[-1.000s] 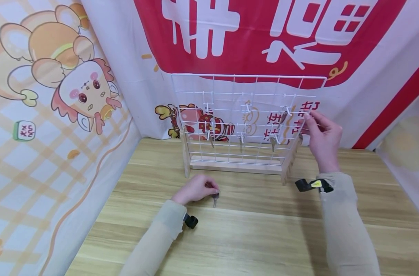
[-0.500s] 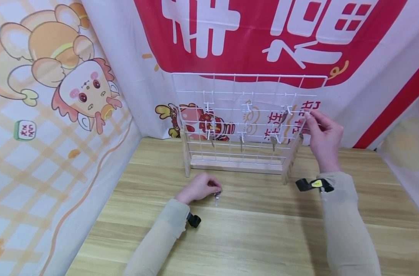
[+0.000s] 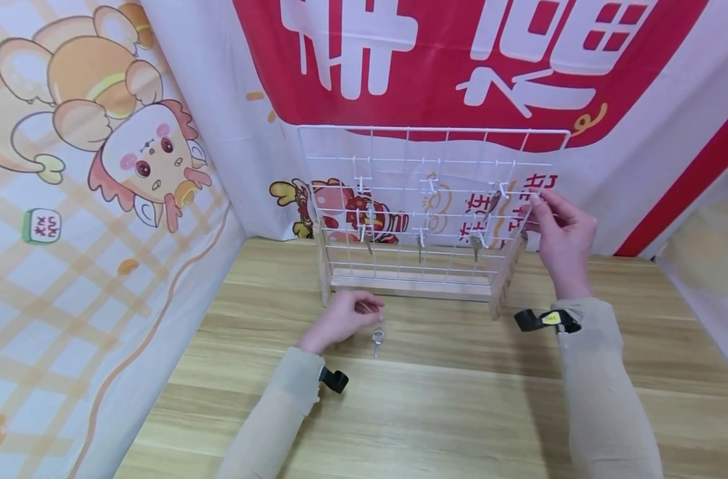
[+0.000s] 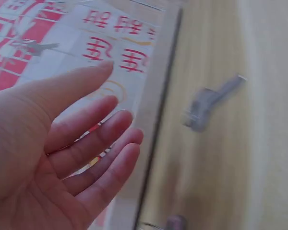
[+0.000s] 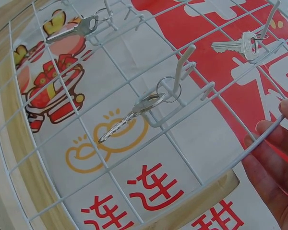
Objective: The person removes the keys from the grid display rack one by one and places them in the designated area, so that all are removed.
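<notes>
A silver key (image 3: pixel 378 339) lies on the wooden table just below my left hand (image 3: pixel 345 319). In the left wrist view, the loosely bent fingers (image 4: pixel 101 148) of this hand are apart from the blurred key (image 4: pixel 206 105). Behind stands a white wire grid rack (image 3: pixel 400 271) on wooden feet. My right hand (image 3: pixel 561 233) grips its right edge between thumb and fingers. Keys hang by their rings from the rack's hooks, among them a middle key (image 5: pixel 134 115), a key (image 5: pixel 240 45) at the upper right and another key (image 5: pixel 74 31) at the upper left.
The wood-grain table (image 3: pixel 436 406) spreads out in front of the rack. A printed red and white cloth (image 3: pixel 352 113) hangs close behind it. A patterned cloth wall (image 3: pixel 58 279) rises on the left. Some upper hooks (image 3: pixel 430 184) carry no key.
My left hand has let go of the key, which was at its fingertips before, and has lifted slightly away from it. The right hand stays on the rack's edge.
</notes>
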